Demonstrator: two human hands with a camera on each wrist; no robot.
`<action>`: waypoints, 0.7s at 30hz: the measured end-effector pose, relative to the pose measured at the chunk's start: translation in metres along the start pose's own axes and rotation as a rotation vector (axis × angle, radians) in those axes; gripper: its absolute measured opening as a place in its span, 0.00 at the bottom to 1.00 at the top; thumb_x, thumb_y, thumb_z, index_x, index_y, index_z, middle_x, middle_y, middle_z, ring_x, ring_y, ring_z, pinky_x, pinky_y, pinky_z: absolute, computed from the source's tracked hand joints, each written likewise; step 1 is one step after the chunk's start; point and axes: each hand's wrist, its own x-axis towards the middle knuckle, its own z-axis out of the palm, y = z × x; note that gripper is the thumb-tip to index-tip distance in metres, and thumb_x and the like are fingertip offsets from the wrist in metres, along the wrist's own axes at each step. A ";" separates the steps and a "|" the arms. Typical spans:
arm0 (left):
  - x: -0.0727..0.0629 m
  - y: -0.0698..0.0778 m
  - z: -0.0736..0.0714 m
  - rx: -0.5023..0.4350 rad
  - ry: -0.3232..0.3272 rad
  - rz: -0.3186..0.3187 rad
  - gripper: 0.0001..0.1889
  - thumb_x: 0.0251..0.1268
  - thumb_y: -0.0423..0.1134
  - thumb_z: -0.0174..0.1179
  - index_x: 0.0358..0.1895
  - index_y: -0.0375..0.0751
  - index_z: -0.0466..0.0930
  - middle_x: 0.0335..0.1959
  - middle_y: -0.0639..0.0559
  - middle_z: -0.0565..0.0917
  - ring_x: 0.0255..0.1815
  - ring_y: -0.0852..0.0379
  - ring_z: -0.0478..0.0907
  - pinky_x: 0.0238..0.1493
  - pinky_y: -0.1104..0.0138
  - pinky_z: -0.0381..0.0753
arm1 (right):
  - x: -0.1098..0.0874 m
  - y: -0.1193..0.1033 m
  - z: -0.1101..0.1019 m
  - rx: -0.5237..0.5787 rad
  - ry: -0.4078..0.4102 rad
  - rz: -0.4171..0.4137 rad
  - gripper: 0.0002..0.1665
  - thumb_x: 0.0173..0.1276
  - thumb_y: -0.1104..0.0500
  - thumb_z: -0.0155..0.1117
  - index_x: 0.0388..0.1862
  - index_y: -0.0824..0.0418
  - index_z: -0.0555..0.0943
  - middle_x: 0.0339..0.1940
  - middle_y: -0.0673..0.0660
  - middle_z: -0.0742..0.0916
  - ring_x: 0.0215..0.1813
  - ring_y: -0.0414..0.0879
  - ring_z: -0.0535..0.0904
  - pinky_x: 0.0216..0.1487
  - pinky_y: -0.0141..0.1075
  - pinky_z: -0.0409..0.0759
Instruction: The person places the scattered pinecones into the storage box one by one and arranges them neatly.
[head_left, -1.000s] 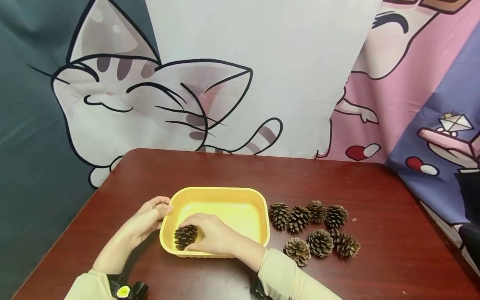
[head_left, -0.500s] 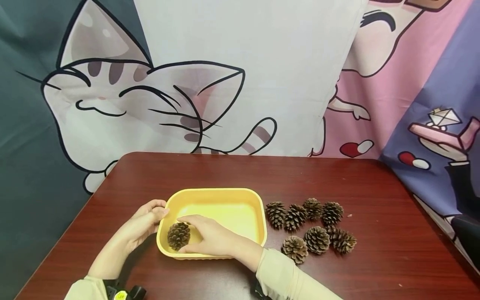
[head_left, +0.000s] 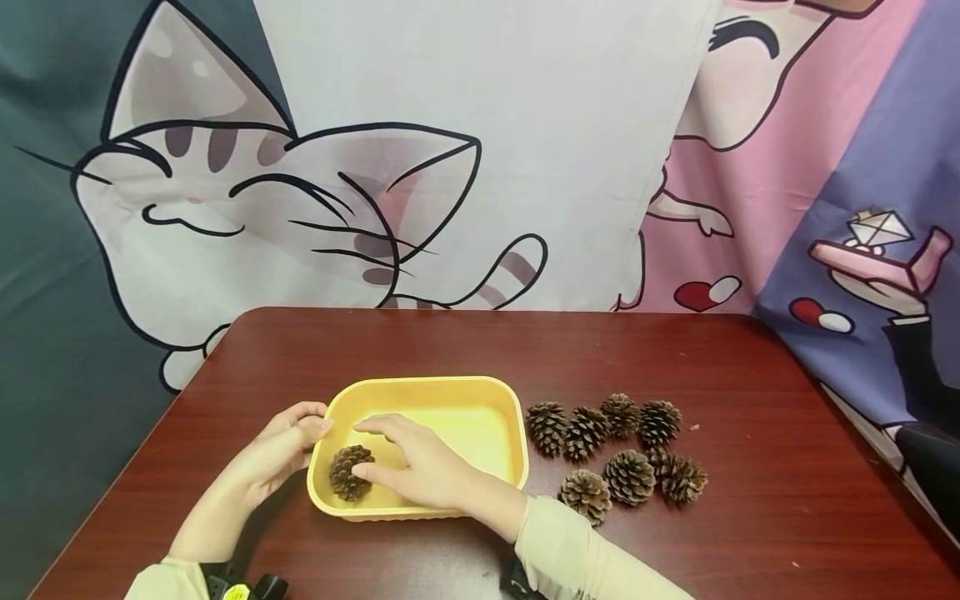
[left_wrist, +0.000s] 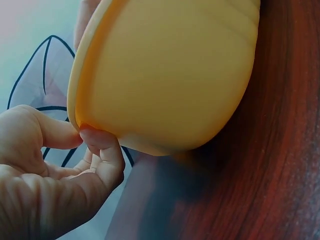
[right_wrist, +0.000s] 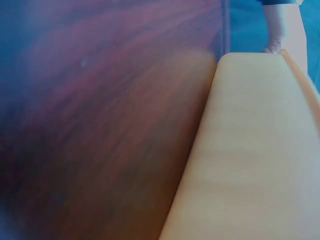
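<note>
A yellow plastic basin [head_left: 423,382] stands on the table. My left hand [head_left: 279,457] grips its left rim, and in the left wrist view the thumb and fingers pinch the edge of the yellow wall [left_wrist: 170,75]. Inside the basin, at its left end, lies a brown pine cone [head_left: 345,479]. Over the basin my right hand [head_left: 431,467] has its fingers spread and relaxed, the thumb tip overlapping the cone's right side. From the right wrist only the basin's outer side [right_wrist: 245,155] shows; the right hand is out of that view.
Several pine cones [head_left: 628,477] lie in a loose group on the table right of the basin. The dark red wooden table [head_left: 735,400] ends at a cartoon-printed cloth [head_left: 585,150] behind it.
My right hand has let go of the pine cone, which now lies at the basin's left end. Its fingers have opened and lifted slightly. The left hand still holds the rim.
</note>
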 end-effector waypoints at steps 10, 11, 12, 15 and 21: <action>0.002 0.000 -0.004 -0.007 -0.002 -0.017 0.11 0.68 0.34 0.50 0.48 0.37 0.59 0.33 0.56 0.77 0.36 0.61 0.78 0.38 0.64 0.79 | -0.033 -0.002 -0.040 0.030 0.007 0.039 0.24 0.68 0.45 0.57 0.60 0.52 0.73 0.63 0.50 0.75 0.65 0.39 0.67 0.64 0.35 0.66; 0.002 0.000 -0.005 -0.012 -0.006 -0.017 0.11 0.68 0.34 0.50 0.47 0.37 0.59 0.33 0.56 0.77 0.36 0.61 0.78 0.38 0.64 0.79 | -0.038 -0.002 -0.046 0.023 0.001 0.052 0.24 0.68 0.45 0.57 0.60 0.52 0.73 0.63 0.50 0.75 0.65 0.40 0.68 0.64 0.36 0.66; 0.002 0.000 -0.005 -0.012 -0.012 -0.016 0.11 0.68 0.34 0.50 0.47 0.37 0.60 0.33 0.56 0.77 0.36 0.61 0.78 0.38 0.64 0.79 | -0.042 -0.002 -0.051 0.018 -0.005 0.068 0.24 0.68 0.44 0.57 0.59 0.51 0.73 0.63 0.49 0.75 0.65 0.40 0.67 0.65 0.38 0.65; 0.002 -0.001 -0.006 -0.018 -0.013 -0.024 0.10 0.69 0.34 0.50 0.47 0.37 0.60 0.33 0.57 0.78 0.36 0.61 0.78 0.38 0.64 0.80 | -0.055 0.002 -0.066 -0.007 0.002 0.072 0.24 0.67 0.44 0.57 0.59 0.51 0.74 0.63 0.49 0.75 0.66 0.41 0.67 0.65 0.41 0.65; 0.005 0.000 -0.002 0.005 -0.004 -0.032 0.12 0.69 0.35 0.49 0.49 0.36 0.58 0.33 0.55 0.77 0.36 0.60 0.78 0.38 0.63 0.80 | -0.076 0.016 -0.086 -0.068 0.093 -0.006 0.19 0.66 0.51 0.61 0.54 0.54 0.77 0.60 0.51 0.78 0.63 0.42 0.71 0.62 0.41 0.70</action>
